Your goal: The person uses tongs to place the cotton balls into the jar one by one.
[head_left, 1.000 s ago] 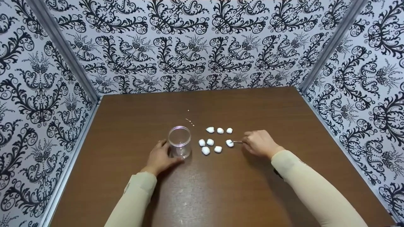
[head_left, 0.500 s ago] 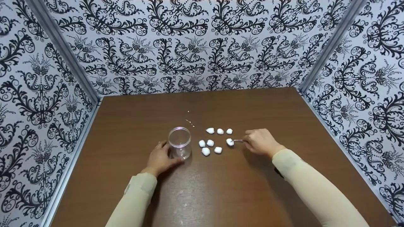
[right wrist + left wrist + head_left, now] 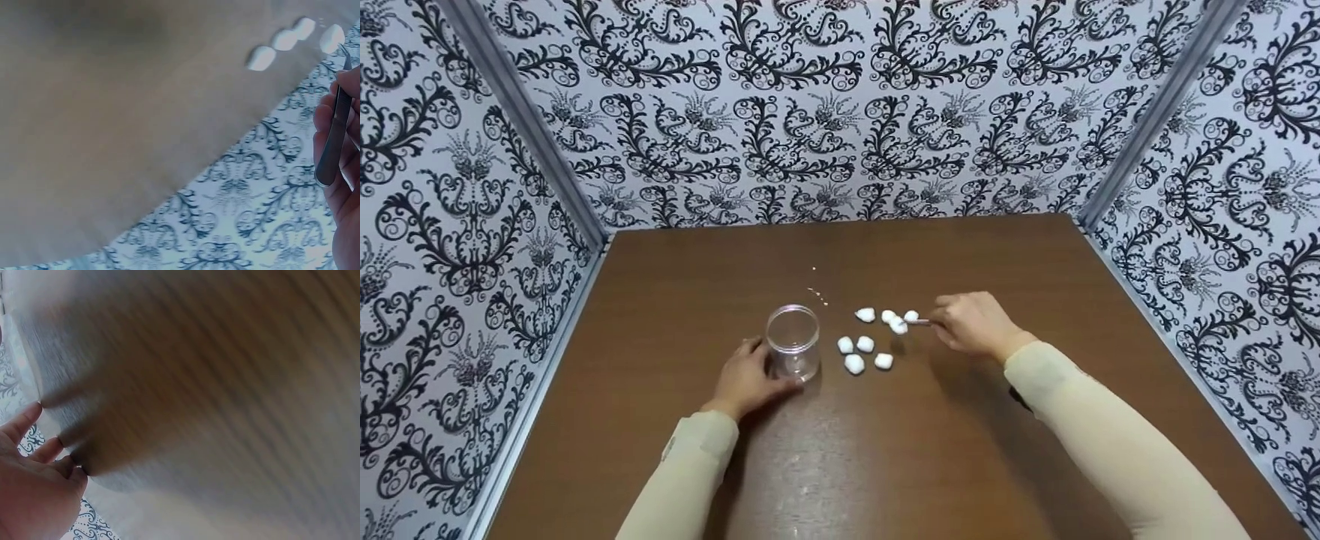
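My left hand (image 3: 746, 381) rests on the table around the lower part of a clear plastic jar (image 3: 795, 361), thumb in front, fingers at its left side. The jar stands upright, its mouth uncovered. In the left wrist view the fingertips (image 3: 59, 441) meet the tabletop. My right hand (image 3: 971, 322) holds metal tweezers (image 3: 336, 132) between thumb and fingers. Pinched in the tweezers' tips is a white cotton ball (image 3: 898, 326), raised over the table with a shadow below it. In the head view it overlaps the back row of cotton balls.
Three cotton balls (image 3: 866, 315) lie in a row at the back; several more (image 3: 854, 364) form a loose cluster right of the jar. Small white specks (image 3: 819, 294) dot the brown table (image 3: 697, 277) behind the jar. Patterned walls (image 3: 825, 112) enclose the table's back and sides.
The tweezers with the cotton ball have risen off the table and shifted slightly left and back, toward the back row. The left hand and jar hold still; the head view has shifted slightly.
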Tool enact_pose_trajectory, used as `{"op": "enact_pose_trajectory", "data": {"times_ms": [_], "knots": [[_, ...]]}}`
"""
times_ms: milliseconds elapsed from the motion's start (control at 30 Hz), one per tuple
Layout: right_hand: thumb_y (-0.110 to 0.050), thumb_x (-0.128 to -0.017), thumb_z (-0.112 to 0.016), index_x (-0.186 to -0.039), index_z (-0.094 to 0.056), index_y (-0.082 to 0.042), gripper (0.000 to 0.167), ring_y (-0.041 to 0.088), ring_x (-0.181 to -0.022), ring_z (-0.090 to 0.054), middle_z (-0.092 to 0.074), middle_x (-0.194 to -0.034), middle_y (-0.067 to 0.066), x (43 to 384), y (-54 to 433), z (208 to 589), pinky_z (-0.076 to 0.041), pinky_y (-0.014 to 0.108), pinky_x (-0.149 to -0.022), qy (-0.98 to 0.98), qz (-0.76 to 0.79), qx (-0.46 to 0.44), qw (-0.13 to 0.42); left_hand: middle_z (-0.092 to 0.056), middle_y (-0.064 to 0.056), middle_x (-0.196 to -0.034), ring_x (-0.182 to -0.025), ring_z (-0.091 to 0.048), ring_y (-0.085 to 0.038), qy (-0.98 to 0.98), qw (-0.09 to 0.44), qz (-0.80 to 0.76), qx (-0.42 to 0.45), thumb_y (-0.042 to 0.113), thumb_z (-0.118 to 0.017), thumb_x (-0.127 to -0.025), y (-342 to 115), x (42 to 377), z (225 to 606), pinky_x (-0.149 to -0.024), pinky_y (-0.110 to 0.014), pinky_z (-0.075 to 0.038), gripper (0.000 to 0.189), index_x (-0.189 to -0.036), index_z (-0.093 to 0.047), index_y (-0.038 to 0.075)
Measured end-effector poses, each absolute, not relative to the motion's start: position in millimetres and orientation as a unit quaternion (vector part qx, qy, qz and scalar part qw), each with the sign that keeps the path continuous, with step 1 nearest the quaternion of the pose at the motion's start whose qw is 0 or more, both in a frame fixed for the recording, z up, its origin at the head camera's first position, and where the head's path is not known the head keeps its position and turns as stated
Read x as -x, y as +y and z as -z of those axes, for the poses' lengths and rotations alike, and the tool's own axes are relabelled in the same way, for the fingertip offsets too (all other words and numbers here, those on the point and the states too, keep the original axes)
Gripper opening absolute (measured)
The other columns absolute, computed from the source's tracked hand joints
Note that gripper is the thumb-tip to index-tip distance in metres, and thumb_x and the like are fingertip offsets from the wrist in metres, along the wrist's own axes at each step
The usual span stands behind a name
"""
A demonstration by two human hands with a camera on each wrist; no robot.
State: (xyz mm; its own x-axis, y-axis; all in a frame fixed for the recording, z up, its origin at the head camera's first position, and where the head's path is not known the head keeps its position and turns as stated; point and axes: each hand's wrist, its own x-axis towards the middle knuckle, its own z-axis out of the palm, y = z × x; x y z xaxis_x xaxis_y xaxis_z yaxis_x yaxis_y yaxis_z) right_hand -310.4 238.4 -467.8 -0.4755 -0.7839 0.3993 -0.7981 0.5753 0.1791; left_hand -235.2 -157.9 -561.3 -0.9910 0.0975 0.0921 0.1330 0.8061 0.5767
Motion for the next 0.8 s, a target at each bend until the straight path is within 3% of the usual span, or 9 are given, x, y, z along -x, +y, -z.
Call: {"op": "enact_pose_trajectory", "data": {"times_ms": [433, 633, 800], "knots": [[-0.017, -0.084, -0.072, -0.085, -0.076, -0.014, 0.005, 0.015, -0.054, -0.054, -0.058, -0.074, -0.003, 309, 165, 415, -0.047, 0.034, -0.045, -0.831, -0.04, -0.495, 0.248, -0.044, -0.023, -0.146, -0.138, -0.036, -0.045, -0.952, 0.016, 0.299, 0.066, 0.056, -0.085, -0.07, -152, 240, 560, -0.11, -0.056, -0.032, 0.092, -0.141, -0.055, 0.006], [-0.019, -0.087, -0.069, -0.088, -0.076, -0.015, 0.009, 0.014, -0.059, -0.057, -0.061, -0.079, -0.004, 304, 126, 414, -0.05, 0.033, -0.05, -0.826, -0.043, -0.513, 0.228, -0.046, -0.023, -0.144, -0.136, -0.038, -0.045, -0.952, 0.029, 0.298, 0.067, 0.055, -0.086, -0.069, -158, 238, 562, -0.107, -0.057, -0.035, 0.092, -0.141, -0.055, 0.008], [-0.018, -0.087, -0.068, -0.081, -0.073, -0.015, 0.008, 0.014, -0.058, -0.055, -0.057, -0.075, -0.004, 301, 109, 424, -0.048, 0.033, -0.048, -0.817, -0.039, -0.529, 0.225, -0.047, -0.023, -0.144, -0.13, -0.045, -0.043, -0.951, 0.031, 0.302, 0.062, 0.056, -0.086, -0.068, -159, 238, 563, -0.105, -0.055, -0.037, 0.092, -0.141, -0.056, 0.01]]}}
